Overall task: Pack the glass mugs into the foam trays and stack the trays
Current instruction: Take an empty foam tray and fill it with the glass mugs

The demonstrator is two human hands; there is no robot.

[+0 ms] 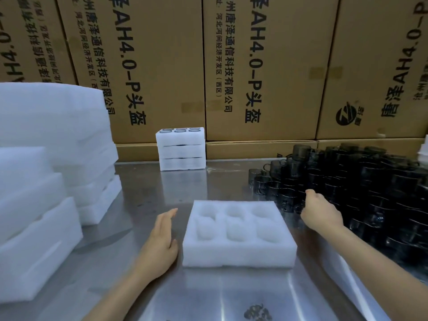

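Nearest, at lower centre, the left hand (162, 237) lies flat and released just beside an empty six-pocket foam tray (238, 253) on the table (143, 186). At centre right, the right hand (320, 212) reaches into the dark glass mugs (361, 188); its grasp cannot be told.

Two bare forearms reach forward over the polished steel bench (143, 188), one on either side of a white foam tray with six round hollows (238, 232). The left hand (161, 239) stands edge-on just left of the tray, fingers straight and together, pointing away, thumb near the tray's side, holding nothing. The right hand (320, 210), just beyond the tray's right far corner, shows its back, wrist bent; its fingertips are hidden, so any grasp cannot be judged.
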